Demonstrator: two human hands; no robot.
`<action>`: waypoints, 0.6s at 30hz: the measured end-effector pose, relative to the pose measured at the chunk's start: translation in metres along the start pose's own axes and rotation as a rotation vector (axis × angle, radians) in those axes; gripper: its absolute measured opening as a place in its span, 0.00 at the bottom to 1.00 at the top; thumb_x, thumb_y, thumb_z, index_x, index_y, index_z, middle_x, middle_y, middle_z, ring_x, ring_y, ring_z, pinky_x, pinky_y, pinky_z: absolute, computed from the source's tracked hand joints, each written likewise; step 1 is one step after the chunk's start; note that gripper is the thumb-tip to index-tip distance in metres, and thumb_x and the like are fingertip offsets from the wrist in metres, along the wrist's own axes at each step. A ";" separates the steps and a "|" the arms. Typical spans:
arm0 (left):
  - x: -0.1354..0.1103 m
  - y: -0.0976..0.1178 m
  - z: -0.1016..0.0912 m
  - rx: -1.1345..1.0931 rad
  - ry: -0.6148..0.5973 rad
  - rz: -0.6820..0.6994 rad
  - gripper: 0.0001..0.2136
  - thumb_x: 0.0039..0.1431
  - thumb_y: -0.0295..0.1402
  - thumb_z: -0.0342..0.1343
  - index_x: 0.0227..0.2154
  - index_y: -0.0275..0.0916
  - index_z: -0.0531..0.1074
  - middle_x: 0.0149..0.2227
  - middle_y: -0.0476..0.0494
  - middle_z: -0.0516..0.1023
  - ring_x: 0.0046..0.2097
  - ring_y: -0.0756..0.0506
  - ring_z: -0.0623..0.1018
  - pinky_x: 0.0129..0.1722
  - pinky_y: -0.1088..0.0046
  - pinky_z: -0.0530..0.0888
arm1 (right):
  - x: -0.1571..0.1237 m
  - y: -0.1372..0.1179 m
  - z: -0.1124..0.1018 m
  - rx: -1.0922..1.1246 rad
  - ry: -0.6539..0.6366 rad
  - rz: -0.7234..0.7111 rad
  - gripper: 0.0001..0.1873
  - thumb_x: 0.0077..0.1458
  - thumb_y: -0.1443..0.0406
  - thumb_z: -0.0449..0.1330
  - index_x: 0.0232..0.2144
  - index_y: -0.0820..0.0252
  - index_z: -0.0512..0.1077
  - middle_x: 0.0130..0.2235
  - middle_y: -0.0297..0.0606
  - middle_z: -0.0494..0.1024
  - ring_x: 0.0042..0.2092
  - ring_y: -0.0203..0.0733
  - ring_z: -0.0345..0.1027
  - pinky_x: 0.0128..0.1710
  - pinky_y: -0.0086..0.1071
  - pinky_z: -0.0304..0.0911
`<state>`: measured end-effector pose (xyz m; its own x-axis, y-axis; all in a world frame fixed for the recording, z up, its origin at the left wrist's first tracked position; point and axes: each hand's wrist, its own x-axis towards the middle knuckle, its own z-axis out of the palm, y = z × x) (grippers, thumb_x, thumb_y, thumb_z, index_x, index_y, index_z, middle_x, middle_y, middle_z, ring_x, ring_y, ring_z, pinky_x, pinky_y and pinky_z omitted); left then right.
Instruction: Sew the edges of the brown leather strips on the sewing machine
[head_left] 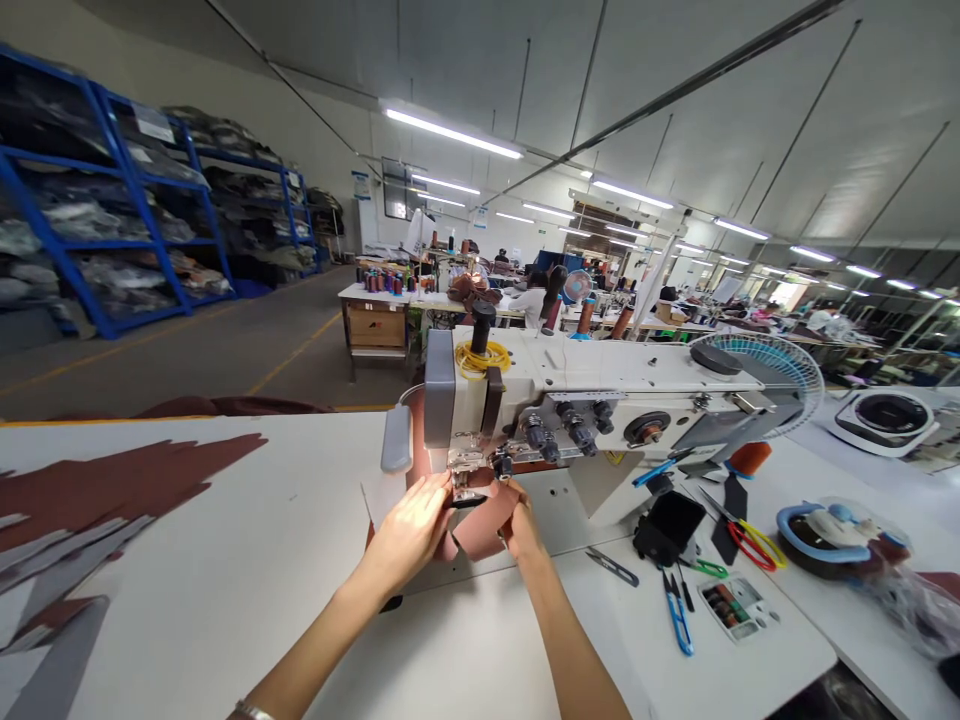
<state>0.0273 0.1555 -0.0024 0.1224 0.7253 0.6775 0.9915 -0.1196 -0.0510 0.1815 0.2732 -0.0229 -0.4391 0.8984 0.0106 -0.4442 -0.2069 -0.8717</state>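
Brown pieces (142, 485): fanned out on the white table (277, 530).
Left hand (415, 522): fingers pressed together, tips just beside the presser foot (469, 498); cannot tell whether they pinch anything.
Strip (482, 527): reddish-brown, curled between the hands at the presser foot.
Right hand (520, 517): thumb and fingers pinching the strip's right edge.
Snips (613, 567): on the table, right of both hands.
Scissors (739, 530): red and yellow handles, right of the black box (670, 528).
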 end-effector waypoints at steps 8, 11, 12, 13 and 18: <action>0.009 -0.001 -0.001 -0.012 0.000 -0.007 0.13 0.64 0.28 0.45 0.50 0.35 0.64 0.51 0.35 0.76 0.53 0.40 0.77 0.54 0.58 0.74 | 0.005 0.001 -0.005 0.011 -0.010 0.011 0.11 0.41 0.61 0.69 0.22 0.58 0.71 0.20 0.26 0.68 0.23 0.30 0.54 0.21 0.25 0.48; 0.007 -0.003 0.002 0.001 -0.008 -0.006 0.17 0.59 0.25 0.45 0.51 0.34 0.64 0.52 0.33 0.75 0.54 0.39 0.76 0.56 0.56 0.72 | 0.003 -0.001 -0.006 -0.004 -0.004 0.007 0.14 0.40 0.62 0.69 0.17 0.58 0.67 0.18 0.24 0.64 0.22 0.29 0.52 0.21 0.24 0.47; 0.006 -0.003 0.003 0.003 -0.010 -0.010 0.18 0.58 0.24 0.45 0.51 0.33 0.65 0.53 0.32 0.75 0.54 0.38 0.75 0.56 0.56 0.72 | 0.003 -0.001 -0.007 -0.008 0.000 0.005 0.14 0.40 0.62 0.68 0.16 0.58 0.66 0.17 0.24 0.63 0.22 0.29 0.51 0.20 0.24 0.47; 0.006 -0.003 0.004 0.004 -0.011 -0.015 0.19 0.57 0.24 0.45 0.51 0.33 0.65 0.53 0.31 0.74 0.55 0.38 0.75 0.56 0.56 0.72 | 0.003 0.000 -0.009 -0.011 0.009 0.002 0.13 0.40 0.63 0.68 0.17 0.58 0.67 0.18 0.24 0.64 0.21 0.29 0.52 0.21 0.24 0.47; 0.005 -0.002 0.000 -0.043 -0.045 -0.039 0.23 0.51 0.21 0.44 0.52 0.31 0.65 0.53 0.31 0.74 0.56 0.38 0.73 0.53 0.59 0.74 | 0.005 0.013 -0.012 0.026 0.157 -0.057 0.08 0.39 0.63 0.64 0.28 0.56 0.74 0.27 0.27 0.77 0.29 0.33 0.65 0.27 0.24 0.59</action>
<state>0.0258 0.1598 0.0009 0.0867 0.7593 0.6449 0.9929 -0.1191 0.0067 0.1829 0.2800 -0.0405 -0.2865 0.9579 -0.0185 -0.4857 -0.1618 -0.8590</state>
